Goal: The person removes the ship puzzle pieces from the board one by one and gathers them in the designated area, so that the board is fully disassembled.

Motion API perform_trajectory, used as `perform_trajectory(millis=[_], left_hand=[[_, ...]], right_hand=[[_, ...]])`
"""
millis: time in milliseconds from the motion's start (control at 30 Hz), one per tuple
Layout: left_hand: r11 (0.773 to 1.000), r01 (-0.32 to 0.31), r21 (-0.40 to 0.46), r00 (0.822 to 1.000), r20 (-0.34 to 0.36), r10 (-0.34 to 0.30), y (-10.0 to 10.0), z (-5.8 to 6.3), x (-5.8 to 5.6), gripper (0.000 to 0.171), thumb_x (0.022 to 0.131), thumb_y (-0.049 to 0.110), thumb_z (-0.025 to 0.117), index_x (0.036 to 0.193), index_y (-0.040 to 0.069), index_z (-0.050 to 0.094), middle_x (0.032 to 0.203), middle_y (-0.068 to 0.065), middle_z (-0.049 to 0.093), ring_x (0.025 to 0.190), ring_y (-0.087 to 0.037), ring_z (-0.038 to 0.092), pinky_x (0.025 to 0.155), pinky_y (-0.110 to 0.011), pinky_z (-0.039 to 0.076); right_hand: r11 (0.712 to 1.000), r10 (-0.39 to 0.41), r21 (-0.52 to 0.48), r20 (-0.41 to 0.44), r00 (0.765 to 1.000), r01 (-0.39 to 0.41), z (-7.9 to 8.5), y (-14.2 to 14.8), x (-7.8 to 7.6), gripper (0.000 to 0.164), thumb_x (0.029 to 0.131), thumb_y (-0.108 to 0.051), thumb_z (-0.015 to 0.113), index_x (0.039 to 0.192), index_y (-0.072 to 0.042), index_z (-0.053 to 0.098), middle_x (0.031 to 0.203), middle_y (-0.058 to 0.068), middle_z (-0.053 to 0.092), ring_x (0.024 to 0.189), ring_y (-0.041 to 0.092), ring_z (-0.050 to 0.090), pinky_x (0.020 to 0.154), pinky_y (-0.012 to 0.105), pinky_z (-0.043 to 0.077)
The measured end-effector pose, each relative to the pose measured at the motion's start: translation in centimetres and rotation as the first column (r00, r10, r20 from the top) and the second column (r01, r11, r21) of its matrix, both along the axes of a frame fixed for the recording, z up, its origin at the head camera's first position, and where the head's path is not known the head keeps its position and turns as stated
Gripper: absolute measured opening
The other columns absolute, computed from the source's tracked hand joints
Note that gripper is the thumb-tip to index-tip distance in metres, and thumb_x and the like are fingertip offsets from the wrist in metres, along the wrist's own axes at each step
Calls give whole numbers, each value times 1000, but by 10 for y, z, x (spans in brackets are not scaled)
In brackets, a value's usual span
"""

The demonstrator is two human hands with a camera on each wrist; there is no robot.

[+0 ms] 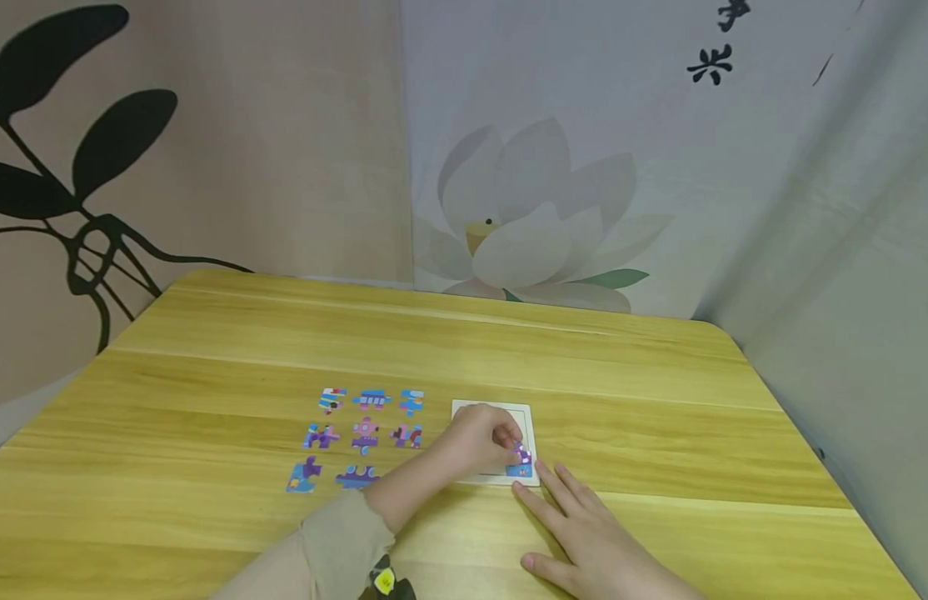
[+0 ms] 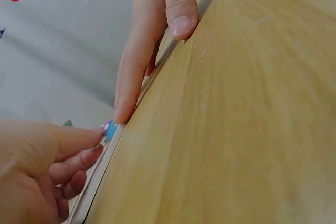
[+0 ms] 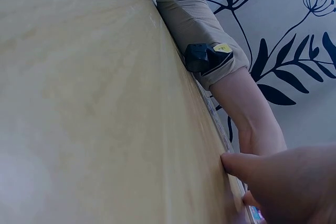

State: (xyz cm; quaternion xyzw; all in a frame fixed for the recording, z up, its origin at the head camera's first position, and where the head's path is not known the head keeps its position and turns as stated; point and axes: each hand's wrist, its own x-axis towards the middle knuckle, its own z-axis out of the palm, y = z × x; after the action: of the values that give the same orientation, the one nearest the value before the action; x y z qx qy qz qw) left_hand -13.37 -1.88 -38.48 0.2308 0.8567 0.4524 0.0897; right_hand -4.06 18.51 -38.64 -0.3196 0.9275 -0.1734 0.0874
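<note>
My left hand (image 1: 479,440) reaches over a white puzzle frame (image 1: 534,433), its fingers curled. Between thumb and forefinger it holds a purple and blue jigsaw piece (image 1: 520,461) at the frame's near right corner. In the left wrist view, the fingertips meet the small coloured piece (image 2: 109,129) just above the rim. My right hand (image 1: 595,533) lies with fingers spread on the table, fingertips right at the frame's near right corner. Left of the frame lie several loose jigsaw pieces (image 1: 365,429) in rough rows. The left hand covers much of the frame's inside.
The wooden table (image 1: 659,400) stretches out around the frame. A cloth backdrop (image 1: 314,150) with printed plants and a flower hangs behind it, and a pale curtain (image 1: 846,250) hangs at right. A dark camera (image 3: 198,57) is strapped on the left sleeve.
</note>
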Motion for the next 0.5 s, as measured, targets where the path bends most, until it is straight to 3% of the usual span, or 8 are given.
perform_trajectory(millis=[267, 500], left_hand=[[993, 24, 119, 999, 30, -27, -2, 6, 0, 11, 79, 2, 76, 87, 6, 71, 72, 6, 62, 68, -9, 56, 64, -22, 49], [991, 1, 137, 1000, 5, -2, -7, 15, 1, 8, 81, 4, 76, 86, 10, 73, 73, 9, 64, 70, -11, 55, 64, -24, 47]], right_hand=[[1000, -8, 11, 17, 1000, 8, 1, 0, -1, 69, 94, -60, 43, 149, -19, 35, 156, 16, 16, 139, 44, 15, 100, 66, 26], [1000, -5, 10, 17, 1000, 5, 1, 0, 0, 68, 94, -60, 43, 149, -20, 35, 155, 17, 19, 139, 44, 16, 100, 66, 26]])
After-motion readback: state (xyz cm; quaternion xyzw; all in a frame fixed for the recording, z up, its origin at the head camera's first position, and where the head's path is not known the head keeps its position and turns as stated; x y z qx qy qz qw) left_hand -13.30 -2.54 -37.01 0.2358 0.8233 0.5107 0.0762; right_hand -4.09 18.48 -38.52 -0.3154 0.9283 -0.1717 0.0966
